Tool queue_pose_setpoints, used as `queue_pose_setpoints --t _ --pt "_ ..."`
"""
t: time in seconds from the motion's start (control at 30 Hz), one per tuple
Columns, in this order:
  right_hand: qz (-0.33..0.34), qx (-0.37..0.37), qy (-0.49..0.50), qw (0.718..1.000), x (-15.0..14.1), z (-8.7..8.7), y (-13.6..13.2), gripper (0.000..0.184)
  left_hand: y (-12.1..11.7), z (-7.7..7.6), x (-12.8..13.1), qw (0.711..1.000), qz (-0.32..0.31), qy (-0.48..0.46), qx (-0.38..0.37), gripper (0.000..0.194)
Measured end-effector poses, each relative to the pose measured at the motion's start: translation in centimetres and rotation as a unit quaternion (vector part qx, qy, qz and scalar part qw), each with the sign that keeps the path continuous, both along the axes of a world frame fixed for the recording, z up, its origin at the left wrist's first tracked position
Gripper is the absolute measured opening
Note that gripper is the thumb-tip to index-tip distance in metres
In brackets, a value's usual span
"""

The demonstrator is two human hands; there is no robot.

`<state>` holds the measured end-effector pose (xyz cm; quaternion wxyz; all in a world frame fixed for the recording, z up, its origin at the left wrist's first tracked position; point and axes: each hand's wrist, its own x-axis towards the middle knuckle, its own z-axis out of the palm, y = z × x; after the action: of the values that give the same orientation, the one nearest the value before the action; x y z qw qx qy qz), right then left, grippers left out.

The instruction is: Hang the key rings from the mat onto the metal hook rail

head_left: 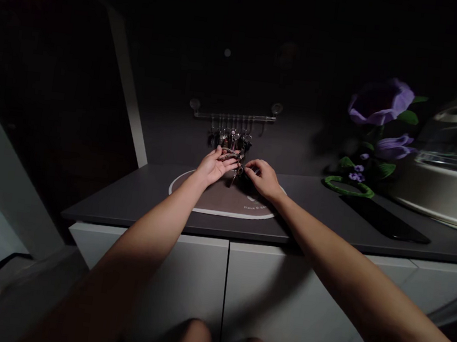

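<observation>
My left hand [212,168] is turned palm up above the mat, its thumb over a bunch of keys [233,178] with a strap-like piece [229,155] lying across the fingers. Some of the keys dangle past the fingertips. Just to the right, my right hand [264,179] has its fingers curled in and thumb near the index finger, close to the hanging keys. Whatever those fingers hold is too dark and small to make out. Behind both hands, a clear hook rail [235,117] on the wall carries several hanging keys [233,135].
A brown mat with a white rim [229,214] lies on the dark counter [146,197]. To the right are purple artificial flowers [386,104], a green ring [348,187], a black phone-like slab [385,219] and a large pale appliance [451,190]. White cabinet doors [193,283] stand below.
</observation>
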<state>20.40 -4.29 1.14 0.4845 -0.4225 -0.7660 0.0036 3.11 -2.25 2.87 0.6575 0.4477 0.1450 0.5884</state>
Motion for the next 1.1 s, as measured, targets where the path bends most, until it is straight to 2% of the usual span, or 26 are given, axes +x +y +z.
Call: queue_pose_setpoints --t 0.23,0.43,0.57,0.73,0.83,0.93,1.1 --pt "0.014 0.004 0.018 1.000 -0.2 0.1 -0.1 0.017 -0.5 0.3 0.1 0.999 -0.012 -0.025 0.027 0.027" --pt "0.046 0.000 0.035 0.998 -0.2 0.1 0.4 0.023 -1.1 0.6 0.3 0.999 -0.014 0.005 0.041 0.030" --pt "0.091 -0.031 0.077 0.992 -0.1 0.2 0.5 0.021 -1.4 0.8 0.4 0.999 0.003 0.029 0.033 0.030" --pt "0.139 -0.091 0.173 0.971 -0.3 0.4 0.0 0.025 -1.4 0.9 0.4 1.000 0.000 0.006 0.024 0.026" --pt "0.153 -0.115 0.220 0.956 -0.3 0.7 -0.4 0.027 -1.2 0.8 0.3 0.999 0.015 -0.006 0.028 0.022" --pt "0.157 -0.108 0.243 0.951 -0.2 1.0 -0.4 0.028 -0.9 0.7 0.1 0.998 0.033 0.001 0.050 0.018" --pt "0.129 -0.063 0.249 0.958 0.3 1.4 0.0 0.029 -0.3 0.2 0.1 0.988 0.111 0.089 0.065 0.015"
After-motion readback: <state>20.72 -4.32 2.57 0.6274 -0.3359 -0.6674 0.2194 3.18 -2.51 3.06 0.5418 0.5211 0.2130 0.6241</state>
